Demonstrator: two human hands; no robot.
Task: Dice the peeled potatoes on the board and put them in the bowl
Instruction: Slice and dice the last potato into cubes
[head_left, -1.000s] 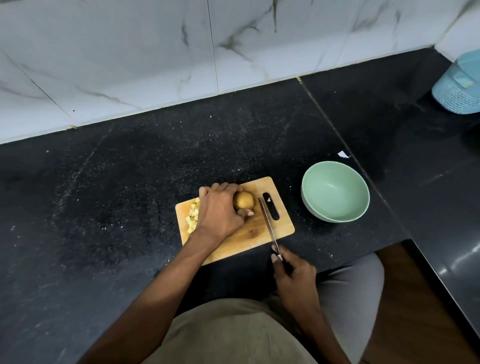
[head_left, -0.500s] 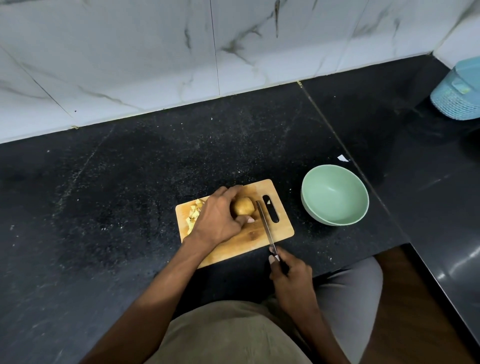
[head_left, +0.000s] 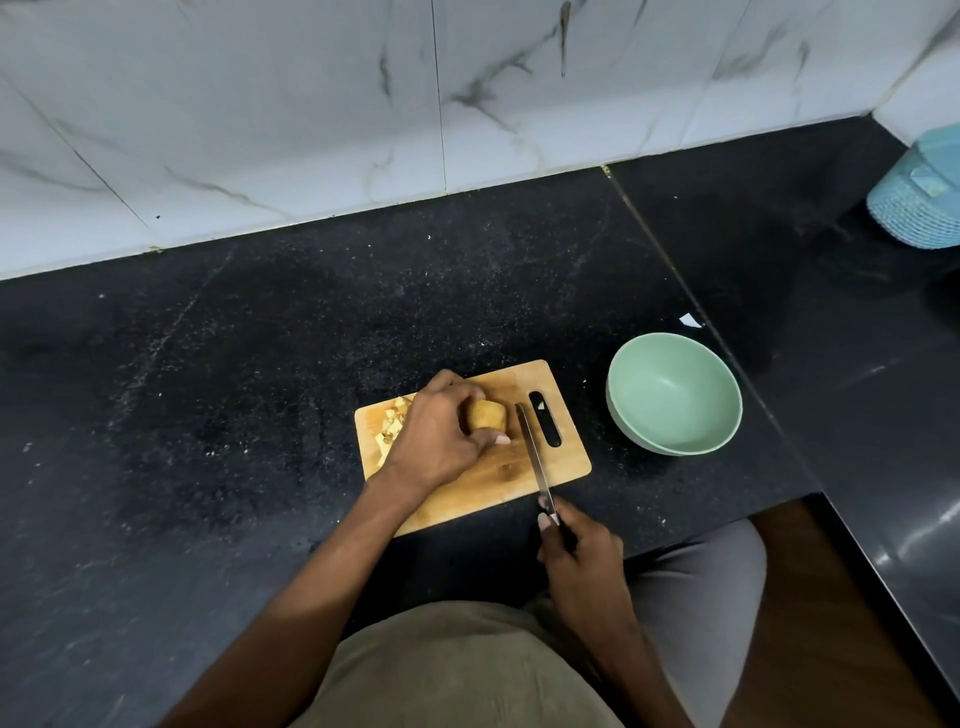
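A wooden cutting board (head_left: 566, 467) lies on the black counter. My left hand (head_left: 441, 441) grips a yellow-brown potato (head_left: 488, 415) on the board's middle. A small heap of diced potato (head_left: 390, 426) sits at the board's left end, partly hidden by that hand. My right hand (head_left: 582, 556) holds a knife (head_left: 532, 452) by its handle at the counter's front edge. The blade lies over the board just right of the potato, apart from it. The pale green bowl (head_left: 674, 395) stands empty to the right of the board.
A white marble-tiled wall runs along the back of the black counter (head_left: 234, 395). A light blue basket (head_left: 919, 197) stands at the far right. A small white scrap (head_left: 690, 321) lies behind the bowl. The counter turns forward on the right.
The left hand has turned the potato a little, its right face now looks flatter. The knife stays beside it, nearly unmoved. The camera view shifted slightly.
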